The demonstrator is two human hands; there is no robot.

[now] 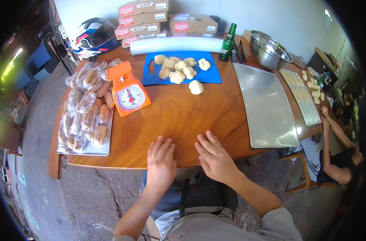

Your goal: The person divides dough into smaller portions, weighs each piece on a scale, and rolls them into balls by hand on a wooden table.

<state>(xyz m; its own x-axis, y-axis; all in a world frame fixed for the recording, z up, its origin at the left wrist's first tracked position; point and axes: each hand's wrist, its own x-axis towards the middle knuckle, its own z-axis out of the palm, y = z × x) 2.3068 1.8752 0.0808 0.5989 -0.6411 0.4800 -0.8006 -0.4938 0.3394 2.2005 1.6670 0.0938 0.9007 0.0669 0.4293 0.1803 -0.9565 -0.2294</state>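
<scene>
My left hand (161,161) is palm down at the front edge of the wooden table (170,120), fingers extended and holding nothing. To its right, my right hand (211,156) is also bare of any object, with its fingers stretched out and slightly apart. Beyond both hands a single dough ball (196,87) sits on the wood, just off a blue cutting board (213,75). Several more dough pieces (177,77) lie on that board, most of them clustered together. An orange kitchen scale (131,96) with a round dial stands to the left; its platform carries nothing.
Plastic-wrapped bread (89,114) is heaped on a metal tray (106,149) at left. At right are a bare metal tray (267,108), a steel bowl (267,51), and a green bottle (227,45). A plastic roll (177,45), cartons (143,21), a helmet (95,37) and a seated person (336,162) surround the table.
</scene>
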